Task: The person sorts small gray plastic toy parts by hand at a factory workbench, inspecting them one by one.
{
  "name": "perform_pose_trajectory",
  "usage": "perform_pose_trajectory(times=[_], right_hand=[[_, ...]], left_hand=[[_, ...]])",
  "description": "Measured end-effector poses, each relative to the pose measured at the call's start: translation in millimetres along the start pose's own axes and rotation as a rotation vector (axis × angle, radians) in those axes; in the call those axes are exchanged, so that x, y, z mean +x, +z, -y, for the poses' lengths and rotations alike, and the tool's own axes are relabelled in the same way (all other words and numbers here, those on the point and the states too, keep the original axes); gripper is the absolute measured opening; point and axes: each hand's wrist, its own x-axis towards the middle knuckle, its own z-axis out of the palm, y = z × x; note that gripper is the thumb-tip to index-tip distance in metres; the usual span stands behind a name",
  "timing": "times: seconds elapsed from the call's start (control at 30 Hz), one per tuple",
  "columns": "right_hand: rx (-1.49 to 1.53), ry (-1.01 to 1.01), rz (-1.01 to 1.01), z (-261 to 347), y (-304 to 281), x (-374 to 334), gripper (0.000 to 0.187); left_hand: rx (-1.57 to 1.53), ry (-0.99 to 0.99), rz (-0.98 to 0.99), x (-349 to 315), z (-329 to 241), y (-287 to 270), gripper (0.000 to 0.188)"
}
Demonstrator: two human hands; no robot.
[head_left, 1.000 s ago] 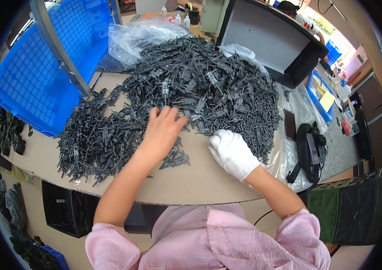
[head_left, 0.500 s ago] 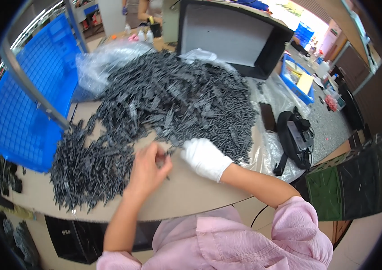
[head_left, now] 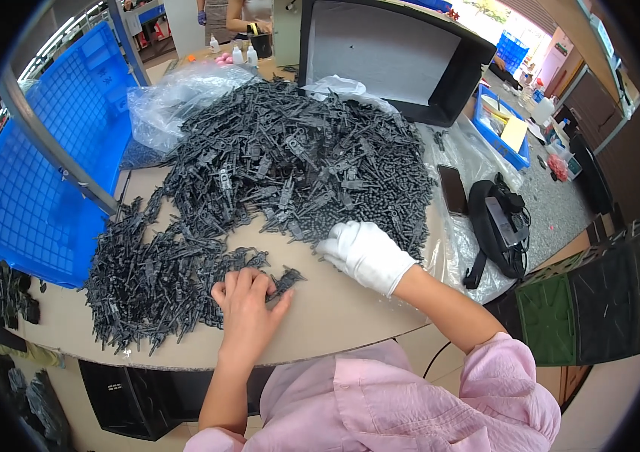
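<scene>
My bare left hand [head_left: 248,309] is low over the table with its fingers curled. A dark grey moulded plastic part [head_left: 286,282] with thin prongs sits between its thumb and fingers. Under and beside those fingers lies the smaller heap of similar parts [head_left: 146,286]. In a white glove, my right hand [head_left: 365,256] rests at the near edge of the large heap of dark plastic parts [head_left: 290,158]. Its fingertips are pressed together, and whatever they hold, if anything, is hidden.
On the left, a blue plastic crate [head_left: 33,188] stands behind a metal post [head_left: 64,158]. Clear plastic bags [head_left: 177,98] and a black open box [head_left: 380,56] are behind the large heap. To the right lie a phone [head_left: 452,190], a black pouch [head_left: 497,226] and a blue tray [head_left: 519,154].
My left hand has moved slightly right and nearer me, with the plastic part now showing between its fingers. My gloved right hand has shifted a little right. Blurring has lessened.
</scene>
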Motion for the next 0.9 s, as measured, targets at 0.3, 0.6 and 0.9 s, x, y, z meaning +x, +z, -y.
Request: perform_pose_trajectory(times=[0.3,0.6,0.9], right_hand=[[0.007,-0.067,-0.067,24,0,11,0.012],[1.547,0.657,0.244,50,5,-10,0.036],[1.972,0.701,0.311,48,23,-25,0.035]], left_hand=[[-0.104,0.108,-0.035,-5,-9,12,0.029],[-0.336,0.220,-0.276,-2,-12,28,0.034],[-0.376,0.272,-0.293,-10,-2,31,0.026]])
